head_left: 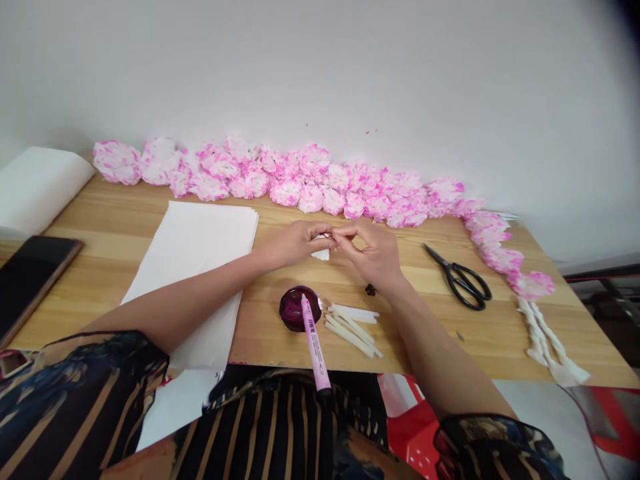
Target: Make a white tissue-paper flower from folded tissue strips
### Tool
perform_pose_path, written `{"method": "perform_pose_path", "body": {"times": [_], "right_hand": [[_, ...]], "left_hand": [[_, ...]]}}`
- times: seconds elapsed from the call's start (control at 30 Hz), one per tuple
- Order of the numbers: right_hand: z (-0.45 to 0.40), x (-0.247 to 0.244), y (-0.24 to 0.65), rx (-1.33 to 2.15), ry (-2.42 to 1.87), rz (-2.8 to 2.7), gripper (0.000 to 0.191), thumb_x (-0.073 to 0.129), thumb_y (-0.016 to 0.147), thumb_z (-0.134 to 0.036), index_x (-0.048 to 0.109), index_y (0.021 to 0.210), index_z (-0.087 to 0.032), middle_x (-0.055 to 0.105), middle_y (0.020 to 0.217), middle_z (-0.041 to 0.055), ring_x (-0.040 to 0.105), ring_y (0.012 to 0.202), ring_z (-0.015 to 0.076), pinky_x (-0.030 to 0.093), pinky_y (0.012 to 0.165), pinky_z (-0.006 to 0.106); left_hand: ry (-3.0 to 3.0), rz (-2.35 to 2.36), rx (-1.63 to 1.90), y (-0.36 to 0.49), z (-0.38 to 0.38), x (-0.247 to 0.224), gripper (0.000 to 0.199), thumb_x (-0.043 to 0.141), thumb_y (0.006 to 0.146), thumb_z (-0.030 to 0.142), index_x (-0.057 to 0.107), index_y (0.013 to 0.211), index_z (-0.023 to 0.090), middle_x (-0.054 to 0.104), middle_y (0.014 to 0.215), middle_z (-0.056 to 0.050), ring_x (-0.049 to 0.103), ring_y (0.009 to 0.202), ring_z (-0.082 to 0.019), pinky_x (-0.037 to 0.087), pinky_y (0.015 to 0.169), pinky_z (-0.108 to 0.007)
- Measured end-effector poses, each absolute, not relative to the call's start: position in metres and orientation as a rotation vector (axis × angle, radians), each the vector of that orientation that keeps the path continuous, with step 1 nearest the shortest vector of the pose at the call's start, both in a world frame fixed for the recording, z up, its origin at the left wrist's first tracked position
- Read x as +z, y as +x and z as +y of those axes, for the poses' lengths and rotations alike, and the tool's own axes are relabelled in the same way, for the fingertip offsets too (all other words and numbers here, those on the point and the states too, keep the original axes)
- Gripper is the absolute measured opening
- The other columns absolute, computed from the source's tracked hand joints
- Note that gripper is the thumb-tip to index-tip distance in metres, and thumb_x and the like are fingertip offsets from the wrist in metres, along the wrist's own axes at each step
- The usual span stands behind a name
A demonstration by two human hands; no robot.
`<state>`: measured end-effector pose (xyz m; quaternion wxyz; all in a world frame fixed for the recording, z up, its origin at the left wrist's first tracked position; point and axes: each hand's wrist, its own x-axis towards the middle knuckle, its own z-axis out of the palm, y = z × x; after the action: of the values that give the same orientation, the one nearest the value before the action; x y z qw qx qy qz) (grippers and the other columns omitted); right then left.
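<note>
- Your left hand (300, 243) pinches a small white paper piece (321, 255) between nearly closed thumb and fingers; your right hand (374, 253) has thumb and forefinger together beside it, though you cannot tell whether they grip it too.
- The piece lies between both hands, its free edge pointing toward you; your fingers hide too much to tell its long axis.
- Nearer you than the grip, a pink marker (315, 347) rests on a purple-stained bowl (291, 309) on the wooden table (400, 267).
- Beyond the grip, pink-tipped paper flowers (285, 191) line the pale wall (320, 67).
</note>
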<state>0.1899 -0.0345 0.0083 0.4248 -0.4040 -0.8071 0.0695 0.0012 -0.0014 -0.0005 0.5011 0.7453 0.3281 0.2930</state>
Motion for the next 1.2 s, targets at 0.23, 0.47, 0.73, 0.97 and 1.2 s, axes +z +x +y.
{"method": "perform_pose_path", "body": {"times": [0.23, 0.47, 0.73, 0.97, 1.2], "right_hand": [[-0.035, 0.009, 0.192, 0.165, -0.962, -1.988, 0.013, 0.061, 0.089, -0.020, 0.072, 0.083, -0.024, 0.074, 0.077, 0.0003, 0.068, 0.073, 0.0157, 0.051, 0.067, 0.030], [-0.031, 0.010, 0.196, 0.251, -1.011, -1.871, 0.008, 0.065, 0.088, -0.020, 0.072, 0.086, -0.024, 0.073, 0.079, -0.0013, 0.068, 0.072, 0.0137, 0.052, 0.067, 0.027], [-0.033, 0.011, 0.189, 0.399, -1.056, -1.800, 0.006, 0.067, 0.085, -0.022, 0.072, 0.082, -0.023, 0.073, 0.076, -0.0014, 0.067, 0.071, 0.0136, 0.052, 0.069, 0.028], [-0.027, 0.013, 0.191, 0.808, -1.087, -1.382, 0.025, 0.070, 0.084, -0.039, 0.071, 0.104, -0.024, 0.076, 0.094, 0.0015, 0.069, 0.081, 0.0146, 0.057, 0.082, 0.033], [-0.025, 0.002, 0.190, 0.931, -1.159, -1.526, 0.024, 0.076, 0.076, -0.041, 0.075, 0.092, -0.023, 0.077, 0.095, 0.0025, 0.070, 0.086, 0.0170, 0.056, 0.082, 0.033]], "left_hand": [[1.579, 0.577, 0.675, 0.003, 0.004, -0.009, 0.046, 0.067, 0.083, 0.053, 0.071, 0.102, 0.012, 0.071, 0.098, -0.007, 0.063, 0.098, -0.021, 0.045, 0.093, -0.034], [1.743, 0.615, 0.676, -0.003, -0.001, 0.003, 0.046, 0.052, 0.095, 0.052, 0.067, 0.118, 0.015, 0.071, 0.110, -0.008, 0.062, 0.104, -0.020, 0.045, 0.095, -0.033], [1.840, 0.691, 0.622, -0.007, -0.003, 0.010, 0.038, 0.047, 0.097, 0.044, 0.068, 0.108, 0.015, 0.071, 0.097, -0.005, 0.060, 0.084, -0.016, 0.044, 0.078, -0.027], [1.642, 0.716, 0.787, -0.006, 0.005, -0.001, 0.038, 0.052, 0.093, 0.047, 0.068, 0.103, 0.014, 0.068, 0.094, -0.004, 0.058, 0.081, -0.014, 0.043, 0.077, -0.026], [1.740, 0.673, 0.740, -0.003, 0.001, 0.002, 0.035, 0.049, 0.094, 0.042, 0.069, 0.102, 0.014, 0.069, 0.101, -0.006, 0.060, 0.093, -0.017, 0.045, 0.088, -0.030]]}}
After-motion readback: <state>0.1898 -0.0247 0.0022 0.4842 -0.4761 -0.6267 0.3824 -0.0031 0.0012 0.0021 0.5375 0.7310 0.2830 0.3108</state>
